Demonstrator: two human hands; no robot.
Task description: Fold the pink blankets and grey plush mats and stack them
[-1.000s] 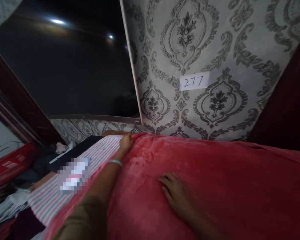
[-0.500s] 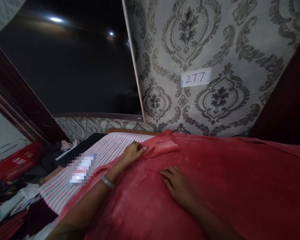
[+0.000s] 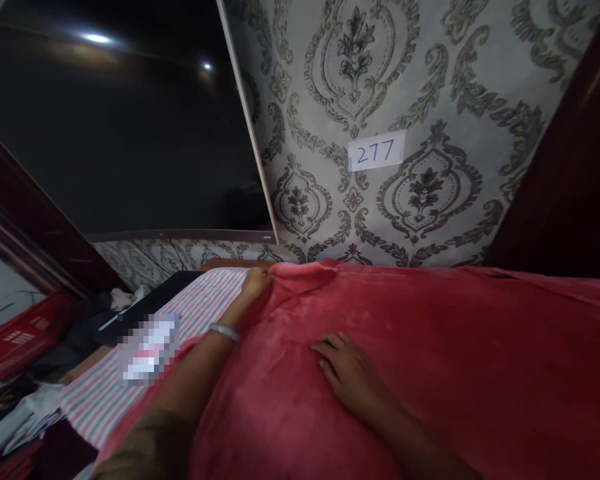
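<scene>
A large, soft red plush cloth (image 3: pixel 430 347) lies spread over the table, and its exact kind I cannot tell. My left hand (image 3: pixel 257 283), with a grey band on the wrist, pinches the cloth's upper left edge beside a rolled, raised fold. Lower and to the right, my right hand (image 3: pixel 347 370) rests on the cloth with fingers stretched and slightly apart. Part of a pink, grey and white striped cloth (image 3: pixel 200 300) shows under the red cloth's left side.
A blurred-out item (image 3: pixel 150 350) lies on the striped cloth. A dark flat panel (image 3: pixel 155 303) sits at the left, near a red basket (image 3: pixel 25 333) and heaped clothes (image 3: pixel 30 407). A large black screen (image 3: pixel 130 133) and a paper marked 277 (image 3: pixel 377 151) are at the patterned wall.
My left hand has moved up to the far edge of the red cloth, and the fold there is pulled farther back and straighter. My right hand stays nearly in place.
</scene>
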